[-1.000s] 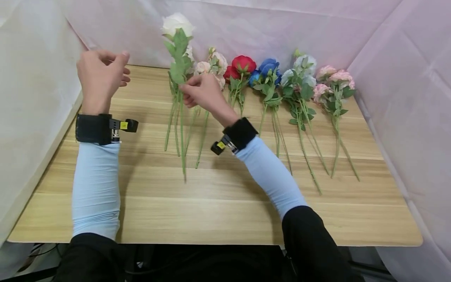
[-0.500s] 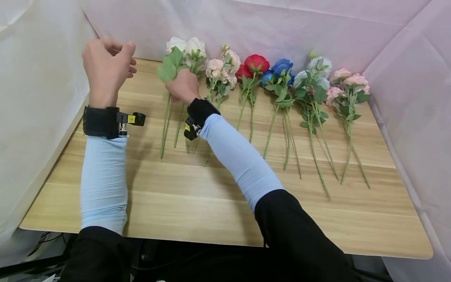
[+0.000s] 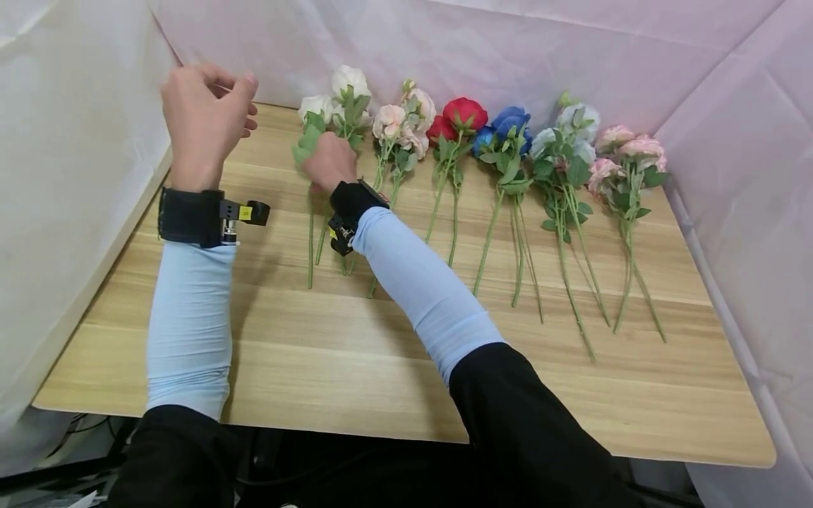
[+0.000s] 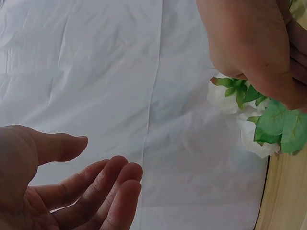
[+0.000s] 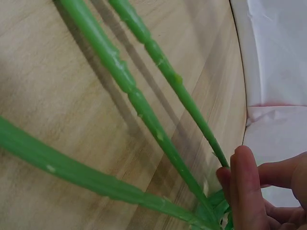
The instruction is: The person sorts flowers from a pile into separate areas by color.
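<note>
My right hand is low over the table's left back, at the leaves of the white roses. It grips a white rose by the stem just under its green leaves. The right wrist view has the fingers curled at the upper end of the green stems, which slant over the wood. Held up at the left, my left hand has nothing in it; its fingers bend loosely with the thumb apart.
Rightward along the back lie pale pink roses, red roses, blue roses, light blue flowers and pink flowers, stems toward the front. White cloth walls the back and sides of the wooden table.
My right hand has moved left and lowered the raised white rose beside the other white one. My left hand stays raised, shifting slightly right in the view.
</note>
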### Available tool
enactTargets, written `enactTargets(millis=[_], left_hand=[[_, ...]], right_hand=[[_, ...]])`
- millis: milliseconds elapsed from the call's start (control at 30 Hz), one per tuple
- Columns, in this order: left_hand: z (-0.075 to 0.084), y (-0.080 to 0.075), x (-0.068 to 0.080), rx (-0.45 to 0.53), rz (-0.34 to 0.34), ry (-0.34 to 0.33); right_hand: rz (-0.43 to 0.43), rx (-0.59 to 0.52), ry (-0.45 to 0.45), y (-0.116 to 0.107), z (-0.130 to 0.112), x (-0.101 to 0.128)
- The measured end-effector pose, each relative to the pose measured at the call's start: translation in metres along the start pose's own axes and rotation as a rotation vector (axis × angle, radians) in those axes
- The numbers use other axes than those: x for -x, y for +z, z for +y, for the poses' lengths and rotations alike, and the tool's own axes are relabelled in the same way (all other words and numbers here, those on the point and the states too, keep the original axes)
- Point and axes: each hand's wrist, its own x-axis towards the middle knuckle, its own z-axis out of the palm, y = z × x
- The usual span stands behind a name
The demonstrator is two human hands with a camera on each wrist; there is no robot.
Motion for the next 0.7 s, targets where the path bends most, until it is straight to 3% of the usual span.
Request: enactTargets(millis=[233,433,567,700], left_hand=[[0.002,0.001,0.001,0.001,-0.008,-0.017],[0.004,0.001,0.001,0.001,-0.014,-0.022],[0.005,0.004,0.003,-0.007,-0.028,-0.019],[0.007,0.006,0.005,-0.021,-0.053,-0.021]], right_hand=[[-0.071,-0.027,0.008,-0.004,0.004,-0.002],[-0.068,0.007,-0.057,-0.017,0.004,0.003],[-0.129,-0.115,-0.087,-0.030,0.010,0.011],[-0.137,-0.274,-0.126,-0.047,0.027,0.027]])
